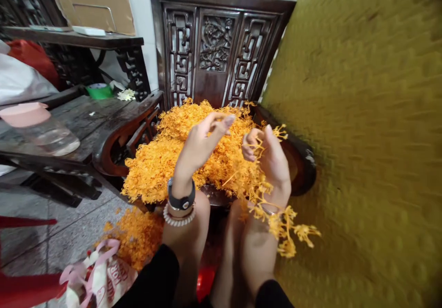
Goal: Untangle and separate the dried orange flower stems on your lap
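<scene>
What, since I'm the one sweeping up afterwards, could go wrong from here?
More of the orange heap could slide off the chair, as it spreads to the front edge and loose orange pieces already lie on the floor below. Those lie close to the white bag, so some might end up in it. The right hand has orange strands hanging by its wrist; they may tangle or drop if it moves.

Soft indoor light, sheen on carved chairback (212,83), stretched, blurry right edge.
</scene>
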{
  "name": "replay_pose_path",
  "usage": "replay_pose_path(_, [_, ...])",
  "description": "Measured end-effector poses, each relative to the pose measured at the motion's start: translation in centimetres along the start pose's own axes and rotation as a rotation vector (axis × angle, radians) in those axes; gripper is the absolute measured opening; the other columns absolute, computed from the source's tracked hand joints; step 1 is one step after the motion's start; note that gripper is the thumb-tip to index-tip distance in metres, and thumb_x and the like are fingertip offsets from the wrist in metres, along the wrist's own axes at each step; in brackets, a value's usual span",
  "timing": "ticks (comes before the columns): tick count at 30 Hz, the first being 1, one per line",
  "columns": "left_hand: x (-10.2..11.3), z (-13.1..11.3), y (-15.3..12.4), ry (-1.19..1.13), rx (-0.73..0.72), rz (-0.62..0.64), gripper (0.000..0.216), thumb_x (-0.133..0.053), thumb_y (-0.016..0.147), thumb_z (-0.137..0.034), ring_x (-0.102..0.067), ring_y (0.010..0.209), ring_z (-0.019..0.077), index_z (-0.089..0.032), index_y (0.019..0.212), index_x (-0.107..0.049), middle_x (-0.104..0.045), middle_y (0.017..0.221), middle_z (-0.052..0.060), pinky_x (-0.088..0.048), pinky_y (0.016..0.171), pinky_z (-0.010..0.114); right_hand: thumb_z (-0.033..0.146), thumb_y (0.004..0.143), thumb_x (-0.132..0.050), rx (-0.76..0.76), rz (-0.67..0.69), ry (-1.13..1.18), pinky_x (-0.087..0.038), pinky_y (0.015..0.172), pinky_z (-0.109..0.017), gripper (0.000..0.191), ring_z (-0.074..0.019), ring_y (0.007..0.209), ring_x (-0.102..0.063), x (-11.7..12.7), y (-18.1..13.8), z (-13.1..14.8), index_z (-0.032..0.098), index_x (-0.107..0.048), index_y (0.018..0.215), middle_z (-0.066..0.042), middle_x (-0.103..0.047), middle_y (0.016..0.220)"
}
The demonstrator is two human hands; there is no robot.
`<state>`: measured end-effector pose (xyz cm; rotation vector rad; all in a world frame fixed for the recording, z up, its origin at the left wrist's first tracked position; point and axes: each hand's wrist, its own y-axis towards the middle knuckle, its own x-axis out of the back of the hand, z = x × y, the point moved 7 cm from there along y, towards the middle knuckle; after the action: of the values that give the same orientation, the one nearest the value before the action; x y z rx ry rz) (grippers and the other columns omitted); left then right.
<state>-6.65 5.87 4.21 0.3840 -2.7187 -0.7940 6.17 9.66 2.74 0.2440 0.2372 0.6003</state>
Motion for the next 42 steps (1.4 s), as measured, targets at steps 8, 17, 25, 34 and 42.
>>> replay_pose_path(8, [-4.4, -1.6, -0.2, -0.026, -0.206, 0.258, 0.019, -0.061, 0.076, -0.033, -0.055, 0.103, 0.0193, -0.022, 0.089, -0.068, -0.063, 0.108, 0.007, -0.04, 0.095, 0.037, 0.04, 0.076, -0.058, -0.007, 0.014, -0.481, -0.023, 0.045, -0.022, 0.03, -0.0078, 0.049, -0.028, 0.5, -1.1, -1.0, 0.019, -0.046, 0.057, 0.006, -0.033, 0.051])
replay_pose_path(17, [-2.0, 3.7, -0.6, -0.812, 0.111, -0.226, 0.018, -0.05, 0.084, -0.032, -0.059, 0.074, 0.012, -0.022, 0.078, -0.064, -0.061, 0.074, 0.003, -0.052, 0.069, 0.027, 0.043, 0.08, -0.051, 0.203, 0.263, -0.308, -0.021, 0.043, -0.023, 0.041, -0.0064, 0.043, -0.028, -3.5, -1.2, 0.9, 0.019, -0.043, 0.049, 0.006, -0.033, 0.046])
replay_pose_path(25, [0.4, 5.1, -1.1, -1.051, 0.107, -0.227, 0.016, -0.042, 0.086, -0.023, -0.058, 0.087, 0.0094, -0.021, 0.079, -0.057, -0.06, 0.087, 0.0, -0.049, 0.083, 0.027, 0.043, 0.086, -0.044, 0.297, -0.154, -0.175, -0.03, 0.049, -0.024, 0.041, -0.0077, 0.047, -0.033, -1.9, -0.6, 1.7, 0.02, -0.042, 0.052, 0.004, -0.037, 0.052])
replay_pose_path(34, [-2.0, 2.9, -1.8, -0.582, -0.011, -0.162, 0.015, -0.041, 0.083, -0.025, -0.036, 0.048, 0.0069, -0.019, 0.079, -0.053, -0.044, 0.063, -0.003, -0.041, 0.055, 0.025, 0.037, 0.085, -0.047, 0.313, -0.325, -0.292, -0.04, 0.089, -0.035, 0.027, -0.0144, 0.089, -0.057, -0.6, 0.1, 0.8, 0.024, -0.07, 0.083, 0.0, -0.066, 0.091])
replay_pose_path(42, [-2.7, 3.0, -1.6, -0.065, -0.085, -0.096, 0.035, -0.06, 0.075, -0.041, -0.053, 0.071, 0.0146, -0.019, 0.101, -0.055, -0.059, 0.082, 0.004, -0.042, 0.069, 0.031, 0.034, 0.085, -0.045, 0.192, -0.061, 0.066, -0.031, 0.108, -0.039, 0.027, -0.0165, 0.115, -0.054, -3.2, 1.2, -0.3, 0.025, -0.071, 0.085, 0.002, -0.069, 0.102])
